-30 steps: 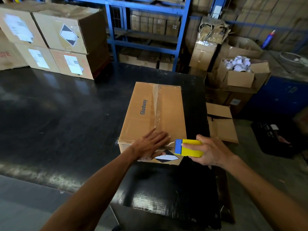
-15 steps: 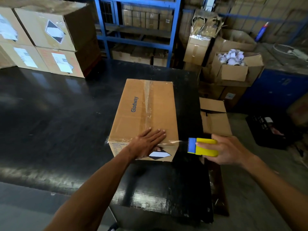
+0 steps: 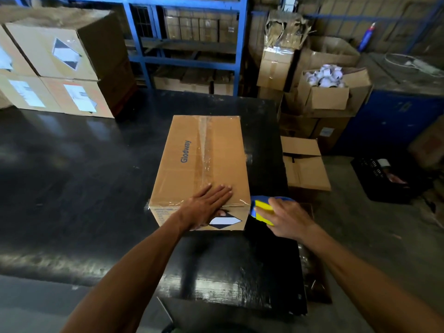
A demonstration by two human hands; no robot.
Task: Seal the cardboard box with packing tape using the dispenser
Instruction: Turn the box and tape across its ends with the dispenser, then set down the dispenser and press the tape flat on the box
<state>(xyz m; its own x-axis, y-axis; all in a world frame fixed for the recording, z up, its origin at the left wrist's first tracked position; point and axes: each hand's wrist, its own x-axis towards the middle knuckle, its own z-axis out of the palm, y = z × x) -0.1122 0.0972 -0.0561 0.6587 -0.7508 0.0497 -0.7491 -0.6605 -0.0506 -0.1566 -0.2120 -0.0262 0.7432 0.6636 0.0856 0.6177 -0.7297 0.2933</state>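
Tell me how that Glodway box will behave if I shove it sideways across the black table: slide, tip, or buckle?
The cardboard box lies long and low, so it would probably slide rather than tip. The table looks glossy, which likely helps sliding. The left hand rests flat on its top without visibly denting it, so the taped top seems fairly stiff. Its weight can't be judged.

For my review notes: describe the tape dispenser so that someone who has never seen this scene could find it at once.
Start at the black table and the Glodway box lying on it under the left hand. Just past that box's near right corner, the right hand closes over the tape dispenser. It is the only bright yellow and blue thing among brown cartons.
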